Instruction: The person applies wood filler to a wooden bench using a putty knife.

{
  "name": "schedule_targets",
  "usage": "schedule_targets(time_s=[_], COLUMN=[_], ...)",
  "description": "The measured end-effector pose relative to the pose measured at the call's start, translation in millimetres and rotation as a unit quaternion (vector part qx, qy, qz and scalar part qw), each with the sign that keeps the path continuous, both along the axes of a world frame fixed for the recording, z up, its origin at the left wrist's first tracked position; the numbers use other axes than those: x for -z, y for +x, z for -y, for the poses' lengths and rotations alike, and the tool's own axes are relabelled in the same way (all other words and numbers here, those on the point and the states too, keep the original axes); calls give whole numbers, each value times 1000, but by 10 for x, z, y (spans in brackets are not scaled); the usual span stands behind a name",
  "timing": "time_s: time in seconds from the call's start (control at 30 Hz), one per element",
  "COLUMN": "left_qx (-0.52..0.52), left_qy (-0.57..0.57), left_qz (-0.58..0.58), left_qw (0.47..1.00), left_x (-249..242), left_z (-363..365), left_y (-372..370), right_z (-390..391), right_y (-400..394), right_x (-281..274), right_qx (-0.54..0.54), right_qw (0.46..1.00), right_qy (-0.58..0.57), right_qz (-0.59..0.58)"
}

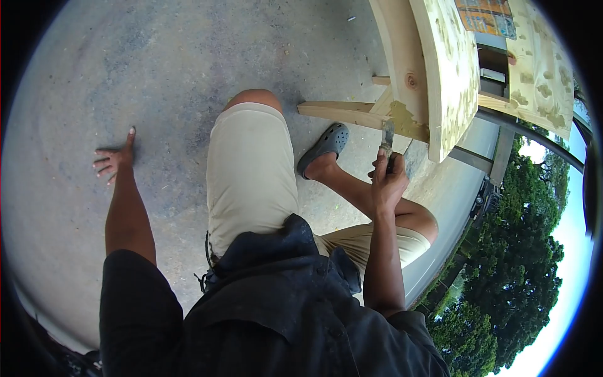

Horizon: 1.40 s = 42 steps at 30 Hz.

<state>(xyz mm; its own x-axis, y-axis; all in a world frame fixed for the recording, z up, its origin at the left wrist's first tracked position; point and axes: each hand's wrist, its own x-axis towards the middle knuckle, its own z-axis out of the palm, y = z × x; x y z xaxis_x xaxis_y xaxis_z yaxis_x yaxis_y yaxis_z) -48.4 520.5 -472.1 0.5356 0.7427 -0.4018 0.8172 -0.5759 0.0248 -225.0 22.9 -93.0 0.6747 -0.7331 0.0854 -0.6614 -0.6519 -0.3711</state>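
My right hand [388, 182] is closed round the handle of a putty knife [387, 133]. The blade points up at the lower edge of a wooden board [409, 63]. Tan filler [405, 118] is smeared over that board's end, beside the blade. Away to the left, my left hand [116, 157] is spread on the concrete floor [169, 56], holding nothing. The board belongs to a wooden piece with a pale top [452, 81] covered in filler patches, and a wooden leg [342, 114] extends below it.
My foot in a grey clog [325, 149] is close under the wooden leg. An orange printed item [487, 17] lies on the wooden top. Beyond are a second patched board [543, 75], a road [449, 207] and trees [502, 264].
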Motion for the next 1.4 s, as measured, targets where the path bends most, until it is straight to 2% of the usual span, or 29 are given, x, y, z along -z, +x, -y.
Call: schedule_targets(time_s=[0.2, 0.27, 0.3, 0.4, 0.57, 0.73, 0.8, 0.87, 1.07, 1.13, 1.2, 1.33, 1.4], left_qx=[1, 1, 1, -3, -4, -5, -5, -4, -4, 0, 2, -1, -2], left_qy=[-3, -11, -12, -12, -13, -10, -10, -8, -1, -2, -3, -1, -5], left_qz=[1, -1, 1, 5, 8, 14, 13, 12, 3, 16, 13, 15, 15], left_qw=[1000, 1000, 1000, 1000, 1000, 1000, 1000, 1000, 1000, 1000, 1000, 1000, 1000], left_x=[-26, -56, -57, -55, -21, 5, 15, 26, 26, 36, 30, 27, 15], left_z=[26, 38, 45, 26, 31, 19, 14, -1, 8, -1, 1, 7, 7], left_y=[-18, 10, 10, 4, 11, -10, -5, -15, -22, -22, -20, -12, -31], right_z=[9, 64, 96, 166, 285, 136, 123, 117, 56, -14, 15, 96, -30], right_y=[-395, -352, -286, -41, -21, -320, -236, -131, -284, -224, -176, -350, -307], right_x=[276, 381, 421, 502, 605, 721, 713, 692, 803, 708, 594, 295, 37], right_qx=[2, -65, -58, -110, -98, -26, -37, -43, -58, -72, -35, -32, -19], right_qw=[997, 988, 986, 984, 983, 979, 982, 990, 983, 986, 996, 993, 999], right_qy=[2, -43, -37, -48, -71, -54, -65, -22, -41, -37, -13, -59, 7], right_qz=[-79, -134, -152, -132, -140, -194, -172, -132, -171, -142, -76, -101, -40])
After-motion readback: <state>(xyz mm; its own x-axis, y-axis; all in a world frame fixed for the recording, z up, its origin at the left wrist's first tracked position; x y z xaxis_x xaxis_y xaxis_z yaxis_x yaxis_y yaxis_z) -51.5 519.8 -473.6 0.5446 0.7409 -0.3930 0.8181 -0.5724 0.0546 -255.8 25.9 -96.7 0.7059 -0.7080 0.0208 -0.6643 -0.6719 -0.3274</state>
